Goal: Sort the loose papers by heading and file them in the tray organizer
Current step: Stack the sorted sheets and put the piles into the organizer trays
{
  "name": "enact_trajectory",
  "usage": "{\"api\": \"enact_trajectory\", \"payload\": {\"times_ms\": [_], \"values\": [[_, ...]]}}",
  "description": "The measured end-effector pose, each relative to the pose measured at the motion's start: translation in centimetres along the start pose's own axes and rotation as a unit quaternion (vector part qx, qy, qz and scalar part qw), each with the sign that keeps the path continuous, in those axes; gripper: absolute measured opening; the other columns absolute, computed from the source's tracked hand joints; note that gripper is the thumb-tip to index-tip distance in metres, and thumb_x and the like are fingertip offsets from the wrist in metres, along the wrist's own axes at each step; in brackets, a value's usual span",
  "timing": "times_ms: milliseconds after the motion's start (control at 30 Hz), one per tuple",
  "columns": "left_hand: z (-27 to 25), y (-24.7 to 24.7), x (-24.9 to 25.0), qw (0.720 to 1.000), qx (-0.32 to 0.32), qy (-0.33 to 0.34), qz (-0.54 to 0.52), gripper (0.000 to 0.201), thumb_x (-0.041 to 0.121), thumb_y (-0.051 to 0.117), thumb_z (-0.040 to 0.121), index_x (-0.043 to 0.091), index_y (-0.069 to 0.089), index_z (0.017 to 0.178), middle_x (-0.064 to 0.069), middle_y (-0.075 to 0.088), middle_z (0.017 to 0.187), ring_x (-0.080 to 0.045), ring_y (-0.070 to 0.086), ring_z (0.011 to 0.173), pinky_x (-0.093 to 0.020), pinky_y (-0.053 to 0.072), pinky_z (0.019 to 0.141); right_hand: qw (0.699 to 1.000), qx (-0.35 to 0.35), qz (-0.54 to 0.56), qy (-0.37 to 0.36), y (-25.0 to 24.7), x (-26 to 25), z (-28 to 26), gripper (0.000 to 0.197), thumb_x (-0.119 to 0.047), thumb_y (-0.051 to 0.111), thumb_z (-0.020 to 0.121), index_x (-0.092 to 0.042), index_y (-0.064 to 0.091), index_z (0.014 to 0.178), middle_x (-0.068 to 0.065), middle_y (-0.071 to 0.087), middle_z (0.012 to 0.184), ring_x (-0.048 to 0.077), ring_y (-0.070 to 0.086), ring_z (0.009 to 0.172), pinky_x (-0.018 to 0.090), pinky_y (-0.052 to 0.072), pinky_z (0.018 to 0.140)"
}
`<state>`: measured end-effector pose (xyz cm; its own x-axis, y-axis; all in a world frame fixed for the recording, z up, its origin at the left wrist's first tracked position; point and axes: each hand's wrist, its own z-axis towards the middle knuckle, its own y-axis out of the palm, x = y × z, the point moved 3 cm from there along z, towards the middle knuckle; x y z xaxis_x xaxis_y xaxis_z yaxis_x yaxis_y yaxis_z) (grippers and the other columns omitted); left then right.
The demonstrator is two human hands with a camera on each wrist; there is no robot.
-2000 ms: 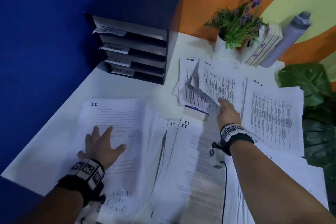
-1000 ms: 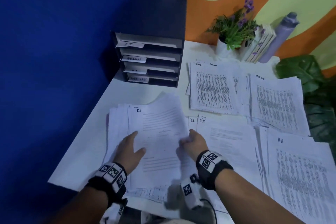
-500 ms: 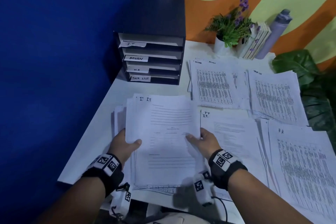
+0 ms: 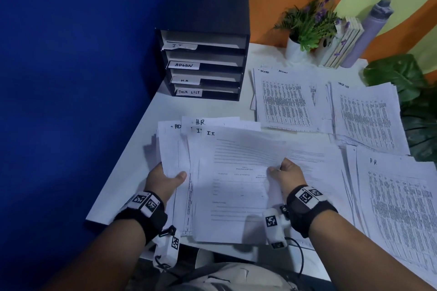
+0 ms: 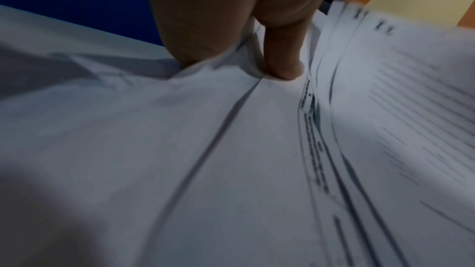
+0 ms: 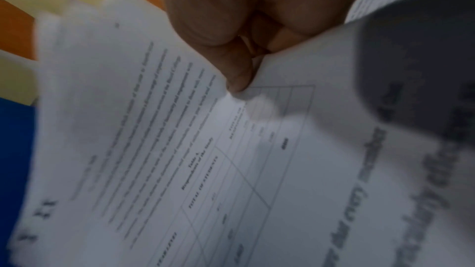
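I hold a stack of papers [image 4: 227, 172] over the near edge of the white table; its top sheet [image 6: 180, 149] is headed "I.T.". My left hand [image 4: 165, 178] grips the stack's left edge, thumb [image 5: 280, 52] on top. My right hand [image 4: 283, 173] pinches the right edge, thumb [image 6: 236, 76] pressed on the top sheet. Sheets headed "H.R." and "AD.." fan out behind. The black tray organizer [image 4: 203, 54] stands at the back left, its shelves labelled IT, ADMIN, H.R. and TASK LIST.
Sorted piles lie on the table [image 4: 142, 156]: an ADMIN pile [image 4: 286, 101], a TASK LIST pile [image 4: 364, 113], an H.R. pile [image 4: 397, 201]. A potted plant [image 4: 305, 28], books [image 4: 343, 42] and a grey bottle [image 4: 371, 28] stand at the back. A blue wall borders the left.
My right hand left the far piles and came to the I.T. stack. Both hands gathered it and lifted it; the sheets now fan out more, showing H.R. and ADMIN headings.
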<state>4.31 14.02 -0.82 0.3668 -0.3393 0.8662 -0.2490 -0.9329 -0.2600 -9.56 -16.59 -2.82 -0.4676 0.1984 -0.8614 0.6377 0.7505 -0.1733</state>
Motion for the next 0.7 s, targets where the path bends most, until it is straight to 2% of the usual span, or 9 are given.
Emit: {"api": "enact_trajectory", "payload": {"times_ms": [133,233,333,433,467,500,567,600,700], "values": [[-0.1,0.2,0.0,1.0,0.009,-0.001,-0.008,0.037,0.006,0.076,0.082,0.022,0.063,0.112,0.005,0.069,0.104,-0.019,0.064,0.1,-0.032,0.047,0.092,1.0,-0.002,-0.011,-0.011,-0.1,0.0,0.0,0.012,0.0,0.067,0.078,-0.01,0.068,0.086,0.015,0.071,0.087,0.028,0.065,0.078,0.053,0.054,0.081],[-0.3,0.3,0.1,1.0,0.011,-0.001,-0.024,0.042,0.005,0.076,0.082,0.019,0.063,0.119,0.004,0.069,0.108,-0.018,0.063,0.101,-0.032,0.046,0.094,1.0,0.007,-0.015,-0.014,-0.2,-0.3,-0.3,0.013,0.003,0.067,0.077,-0.01,0.065,0.081,0.014,0.071,0.083,0.027,0.064,0.075,0.048,0.055,0.079],[-0.5,0.4,0.0,0.999,0.003,0.0,-0.032,0.044,0.008,0.077,0.082,0.019,0.062,0.122,0.005,0.069,0.11,-0.017,0.063,0.103,-0.03,0.046,0.092,1.0,0.022,-0.005,-0.013,-0.4,0.1,0.0,0.013,0.003,0.067,0.075,-0.008,0.061,0.078,0.017,0.07,0.081,0.03,0.064,0.074,0.049,0.055,0.077],[-0.5,0.7,0.0,1.0,-0.019,0.011,-0.012,0.048,0.011,0.079,0.08,0.023,0.06,0.123,0.007,0.069,0.111,-0.015,0.064,0.103,-0.034,0.049,0.096,0.999,0.03,-0.002,0.012,-0.2,0.3,-0.3,0.013,0.004,0.068,0.074,-0.006,0.059,0.075,0.012,0.067,0.075,0.027,0.062,0.071,0.046,0.055,0.074],[-0.6,0.8,0.0,1.0,-0.024,0.015,-0.007,0.048,0.01,0.079,0.08,0.024,0.06,0.122,0.007,0.069,0.111,-0.015,0.065,0.103,-0.036,0.05,0.097,0.999,0.031,-0.002,0.015,-0.1,0.6,-0.1,0.015,-0.001,0.07,0.07,0.0,0.057,0.079,0.013,0.065,0.077,0.027,0.061,0.071,0.047,0.055,0.075],[-0.6,0.9,0.1,1.0,-0.025,0.017,-0.008,0.047,0.008,0.078,0.081,0.023,0.06,0.122,0.006,0.069,0.111,-0.016,0.065,0.103,-0.036,0.05,0.097,0.999,0.033,-0.009,0.018,-0.2,0.8,0.0,0.029,-0.007,0.07,0.066,0.006,0.054,0.085,0.014,0.064,0.078,0.026,0.061,0.072,0.05,0.055,0.078],[-0.7,1.0,0.3,1.0,-0.013,0.019,-0.016,0.047,0.004,0.074,0.083,0.02,0.059,0.124,0.003,0.068,0.111,-0.017,0.064,0.102,-0.032,0.049,0.093,1.0,0.025,-0.005,0.011,0.0,1.2,0.3,0.047,-0.015,0.069,0.061,0.01,0.049,0.095,0.023,0.064,0.083,0.026,0.06,0.073,0.055,0.053,0.083],[-0.8,0.9,0.4,1.0,-0.005,0.02,-0.02,0.047,0.003,0.073,0.083,0.02,0.059,0.125,0.003,0.068,0.111,-0.018,0.063,0.101,-0.03,0.048,0.091,1.0,0.023,-0.01,0.005,0.1,1.2,0.4,0.045,-0.014,0.069,0.063,0.01,0.049,0.096,0.029,0.065,0.09,0.027,0.062,0.074,0.057,0.053,0.085],[-0.5,0.5,0.6,0.999,0.017,0.027,-0.019,0.044,0.003,0.073,0.083,0.022,0.06,0.121,0.003,0.068,0.109,-0.02,0.063,0.102,-0.031,0.047,0.09,0.998,0.037,-0.054,-0.012,0.0,-0.2,-0.6,0.025,-0.002,0.066,0.077,0.009,0.056,0.097,0.027,0.067,0.1,0.036,0.068,0.088,0.054,0.054,0.087]]}}
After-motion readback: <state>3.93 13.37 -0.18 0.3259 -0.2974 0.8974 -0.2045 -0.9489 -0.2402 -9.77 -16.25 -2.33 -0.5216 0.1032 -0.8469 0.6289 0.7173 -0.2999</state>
